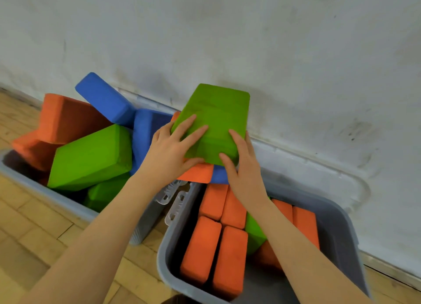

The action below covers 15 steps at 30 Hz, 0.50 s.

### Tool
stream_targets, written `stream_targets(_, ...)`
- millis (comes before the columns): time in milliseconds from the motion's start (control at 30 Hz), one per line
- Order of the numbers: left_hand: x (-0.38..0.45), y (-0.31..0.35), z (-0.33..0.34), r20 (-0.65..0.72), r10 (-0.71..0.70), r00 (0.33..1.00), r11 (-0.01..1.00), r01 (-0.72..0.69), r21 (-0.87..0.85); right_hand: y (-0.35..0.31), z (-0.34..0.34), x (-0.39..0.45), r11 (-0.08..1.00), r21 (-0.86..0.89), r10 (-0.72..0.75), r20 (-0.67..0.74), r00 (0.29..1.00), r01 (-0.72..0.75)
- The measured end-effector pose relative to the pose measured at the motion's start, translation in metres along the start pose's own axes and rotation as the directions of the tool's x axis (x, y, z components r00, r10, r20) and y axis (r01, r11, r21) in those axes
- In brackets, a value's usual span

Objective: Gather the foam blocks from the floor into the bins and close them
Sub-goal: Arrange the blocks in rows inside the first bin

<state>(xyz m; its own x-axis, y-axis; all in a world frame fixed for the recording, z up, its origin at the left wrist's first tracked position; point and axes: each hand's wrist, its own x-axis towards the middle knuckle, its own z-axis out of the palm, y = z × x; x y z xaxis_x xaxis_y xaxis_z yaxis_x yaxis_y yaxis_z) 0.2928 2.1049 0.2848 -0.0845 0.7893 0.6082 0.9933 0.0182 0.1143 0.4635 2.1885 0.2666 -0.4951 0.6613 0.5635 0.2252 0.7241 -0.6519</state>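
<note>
Your two hands hold one green block over the gap between two grey bins.

Nearest you, the grey plastic bin on the right [337,224] holds orange foam blocks [214,253] packed in rows. Your left hand [170,151] and right hand [243,167] grip the green rectangular foam block [216,112], fingers spread over its top, thumbs at its near end. Beyond, the heaped left grey bin [68,203] may shed its tilted blue foam block [104,98], and I judge its lid won't close.
</note>
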Motion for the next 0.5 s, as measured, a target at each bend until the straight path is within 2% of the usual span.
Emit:
stream_targets(133,0.015,0.021,-0.006,-0.107,0.030,0.994,0.999,-0.035,-0.039,-0.007,-0.024,0.001,1.000,0.007,0.015,-0.128,0.992,-0.014)
stream_targets(267,0.025,0.038,-0.005,-0.211,0.120,0.970,0.982,-0.148,-0.121,-0.014,-0.038,-0.001,0.996,0.062,0.079,-0.270,0.960,-0.064)
stream_targets(367,0.026,0.043,-0.003,-0.154,0.119,0.981,0.980,-0.141,-0.140,-0.015,-0.045,-0.006,0.994,0.035,0.107,-0.328,0.939,-0.101)
stream_targets(500,0.015,0.048,0.005,-0.002,-0.026,1.000,0.990,0.025,-0.139,-0.009,-0.058,-0.017,0.973,-0.164,0.109,-0.288,0.951,-0.161)
